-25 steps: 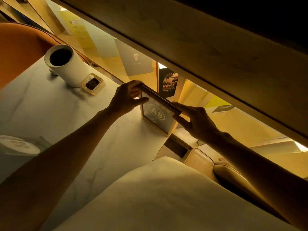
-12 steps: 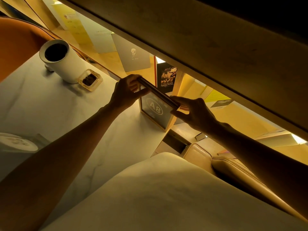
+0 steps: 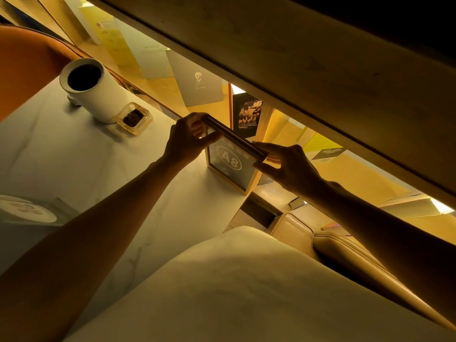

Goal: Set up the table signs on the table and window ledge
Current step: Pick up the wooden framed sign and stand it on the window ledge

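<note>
A framed table sign marked "A8" [image 3: 229, 166] stands upright at the far edge of the white marble table [image 3: 81, 169], next to the window. My left hand [image 3: 190, 139] pinches the left end of its top edge. My right hand [image 3: 286, 164] pinches the right end of the same edge. Behind the sign, a dark poster card [image 3: 248, 114] and a grey card with a small portrait [image 3: 197, 82] lean on the window ledge [image 3: 357, 178].
A white cylinder device [image 3: 92, 91] and a small glass dish of dark bits [image 3: 134, 118] sit at the table's back left. An orange chair back [image 3: 27, 67] is far left, a round plate [image 3: 22, 212] at the left edge, cream cushions [image 3: 246, 292] below.
Both hands stay on the sign's top edge. The view has shifted slightly; the sign stands in about the same spot on the table.
</note>
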